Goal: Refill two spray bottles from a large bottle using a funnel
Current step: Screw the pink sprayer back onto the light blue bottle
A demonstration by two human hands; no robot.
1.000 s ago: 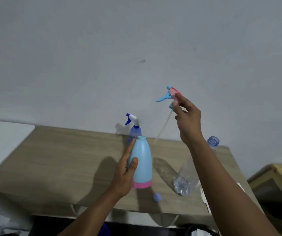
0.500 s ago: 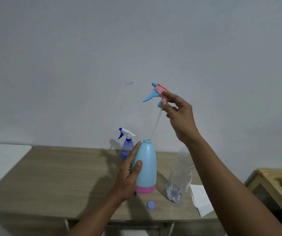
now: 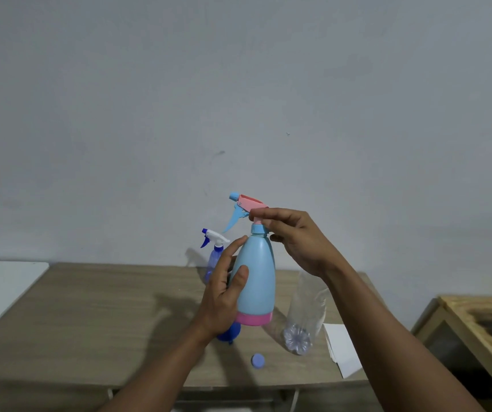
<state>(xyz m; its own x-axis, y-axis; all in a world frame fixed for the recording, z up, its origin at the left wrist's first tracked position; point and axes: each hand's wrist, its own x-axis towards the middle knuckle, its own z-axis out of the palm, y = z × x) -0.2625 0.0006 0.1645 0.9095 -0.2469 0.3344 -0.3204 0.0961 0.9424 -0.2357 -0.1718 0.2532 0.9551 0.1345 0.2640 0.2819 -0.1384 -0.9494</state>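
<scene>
my left hand (image 3: pixel 224 295) wraps the light blue spray bottle (image 3: pixel 256 281), held above the wooden table (image 3: pixel 90 322). my right hand (image 3: pixel 295 242) pinches its pink spray head (image 3: pixel 249 205) at the neck. the clear large bottle (image 3: pixel 305 316) stands just right; the small blue spray bottle (image 3: pixel 213 254) stands behind.

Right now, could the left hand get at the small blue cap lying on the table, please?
Probably not at once: the left hand is wrapped around the light blue spray bottle, held up. The cap lies bare on the table just below, so once freed, the way looks open.
</scene>
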